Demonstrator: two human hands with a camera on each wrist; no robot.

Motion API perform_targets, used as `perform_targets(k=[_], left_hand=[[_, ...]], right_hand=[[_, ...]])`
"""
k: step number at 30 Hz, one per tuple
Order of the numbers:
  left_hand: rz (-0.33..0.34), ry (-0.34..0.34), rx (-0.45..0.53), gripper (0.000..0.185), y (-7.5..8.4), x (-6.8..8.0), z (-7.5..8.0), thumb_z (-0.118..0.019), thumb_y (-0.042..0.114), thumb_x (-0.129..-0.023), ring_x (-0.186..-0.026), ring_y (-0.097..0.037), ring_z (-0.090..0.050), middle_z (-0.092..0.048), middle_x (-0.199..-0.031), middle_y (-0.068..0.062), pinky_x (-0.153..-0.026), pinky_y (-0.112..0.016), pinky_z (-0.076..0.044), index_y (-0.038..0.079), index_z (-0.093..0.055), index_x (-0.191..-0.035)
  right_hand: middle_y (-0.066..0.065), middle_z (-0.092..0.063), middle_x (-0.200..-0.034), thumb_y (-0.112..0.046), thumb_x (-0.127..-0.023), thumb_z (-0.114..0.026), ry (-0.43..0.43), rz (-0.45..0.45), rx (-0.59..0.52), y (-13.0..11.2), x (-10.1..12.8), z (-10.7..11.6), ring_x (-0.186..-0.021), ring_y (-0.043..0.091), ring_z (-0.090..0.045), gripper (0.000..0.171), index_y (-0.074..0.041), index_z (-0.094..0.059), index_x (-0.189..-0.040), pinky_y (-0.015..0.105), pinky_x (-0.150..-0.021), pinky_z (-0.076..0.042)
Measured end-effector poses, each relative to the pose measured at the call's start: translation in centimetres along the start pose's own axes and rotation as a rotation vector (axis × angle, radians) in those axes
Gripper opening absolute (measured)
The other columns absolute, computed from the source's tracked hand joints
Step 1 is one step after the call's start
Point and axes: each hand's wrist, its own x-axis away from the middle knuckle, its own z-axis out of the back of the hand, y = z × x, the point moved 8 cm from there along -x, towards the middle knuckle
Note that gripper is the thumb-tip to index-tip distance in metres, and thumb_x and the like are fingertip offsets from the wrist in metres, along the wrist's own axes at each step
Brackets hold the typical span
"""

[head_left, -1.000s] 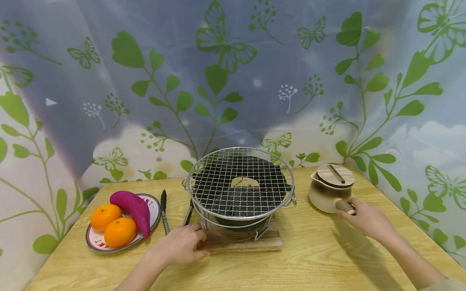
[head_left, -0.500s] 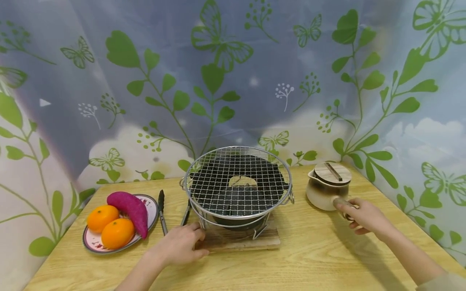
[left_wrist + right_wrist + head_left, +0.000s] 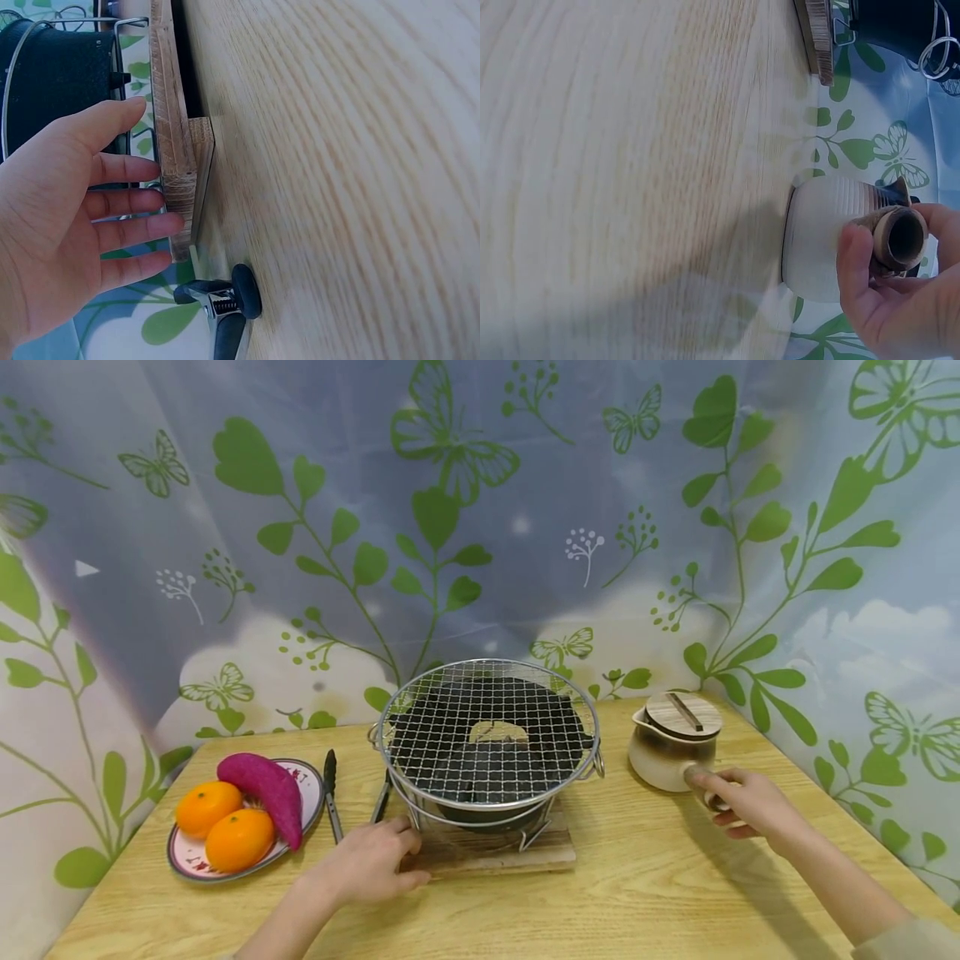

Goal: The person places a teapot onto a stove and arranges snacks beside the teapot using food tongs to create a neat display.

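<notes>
A round black grill with a wire mesh top (image 3: 487, 739) stands on a wooden board (image 3: 491, 853) mid-table. My left hand (image 3: 372, 862) rests with straight fingers (image 3: 127, 225) against the board's near-left corner (image 3: 180, 187). A cream and brown clay pot (image 3: 667, 752) with a wooden lid (image 3: 684, 714) stands to the grill's right. My right hand (image 3: 738, 802) grips the pot's stubby side handle (image 3: 896, 240), fingers (image 3: 855, 277) curled round it, while the pot (image 3: 825, 236) sits on the table.
A plate (image 3: 310, 797) at the left holds two oranges (image 3: 240, 839) and a purple sweet potato (image 3: 264, 785). Black-tipped metal tongs (image 3: 330, 793) lie between plate and grill; their hinge end (image 3: 225, 300) is by my left hand. A leaf-print curtain (image 3: 450, 527) backs the wooden table (image 3: 637, 893).
My right hand has closed its fingers round the pot's handle. The left hand has stayed at the board. The view has shifted slightly.
</notes>
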Motion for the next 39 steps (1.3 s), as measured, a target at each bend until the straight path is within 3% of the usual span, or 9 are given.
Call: perform_targets(k=[9, 18, 24, 28, 35, 39], left_hand=[[0.006, -0.006, 0.022, 0.03, 0.0, 0.1, 0.0, -0.066, 0.043, -0.08, -0.068, -0.009, -0.05, -0.053, -0.084, 0.004, -0.056, -0.028, -0.044, 0.013, -0.064, -0.084], [0.014, -0.007, 0.005, 0.031, -0.1, 0.1, 0.0, -0.065, 0.043, -0.08, -0.071, -0.011, -0.053, -0.054, -0.086, 0.003, -0.059, -0.03, -0.046, 0.012, -0.065, -0.086], [0.021, -0.025, 0.033, 0.028, -0.2, -0.1, -0.2, -0.065, 0.043, -0.081, -0.065, -0.007, -0.045, -0.05, -0.081, 0.006, -0.055, -0.027, -0.041, 0.015, -0.061, -0.082], [0.023, -0.024, 0.035, 0.027, -0.2, -0.1, -0.2, -0.065, 0.043, -0.081, -0.062, -0.006, -0.041, -0.046, -0.078, 0.008, -0.053, -0.026, -0.038, 0.017, -0.057, -0.078], [0.026, -0.016, 0.028, 0.027, -0.1, 0.0, 0.0, -0.065, 0.043, -0.08, -0.063, -0.006, -0.042, -0.047, -0.078, 0.008, -0.053, -0.026, -0.039, 0.017, -0.058, -0.078], [0.032, -0.017, 0.032, 0.029, -0.1, 0.0, 0.0, -0.065, 0.044, -0.08, -0.064, -0.007, -0.044, -0.049, -0.081, 0.007, -0.054, -0.026, -0.04, 0.016, -0.06, -0.081]], right_hand=[[0.002, -0.061, -0.079, -0.043, -0.093, -0.049, -0.048, -0.046, -0.117, 0.6, -0.3, -0.5, -0.072, 0.016, -0.061, 0.041, -0.002, -0.051, -0.09, 0.037, -0.067, -0.052], [-0.002, -0.063, -0.078, -0.038, -0.092, -0.052, -0.126, -0.065, -0.218, 0.7, -0.5, -0.6, -0.072, 0.014, -0.062, 0.031, -0.007, -0.052, -0.096, 0.034, -0.067, -0.049], [-0.003, -0.062, -0.07, -0.033, -0.093, -0.053, -0.203, -0.063, -0.345, 0.6, -0.6, -1.1, -0.062, 0.007, -0.058, 0.021, -0.015, -0.059, -0.084, 0.025, -0.06, -0.046], [-0.006, -0.062, -0.069, -0.033, -0.092, -0.054, -0.195, -0.092, -0.399, 0.8, -0.6, -1.2, -0.059, 0.005, -0.056, 0.021, -0.019, -0.061, -0.078, 0.023, -0.058, -0.045], [-0.007, -0.064, -0.07, -0.034, -0.093, -0.049, -0.17, -0.103, -0.363, 1.2, -0.6, -0.9, -0.06, 0.006, -0.057, 0.021, -0.02, -0.063, -0.085, 0.026, -0.06, -0.044], [-0.006, -0.065, -0.07, -0.037, -0.092, -0.051, -0.142, -0.084, -0.245, 0.8, -0.8, -0.5, -0.064, 0.009, -0.06, 0.024, -0.016, -0.061, -0.093, 0.028, -0.061, -0.044]])
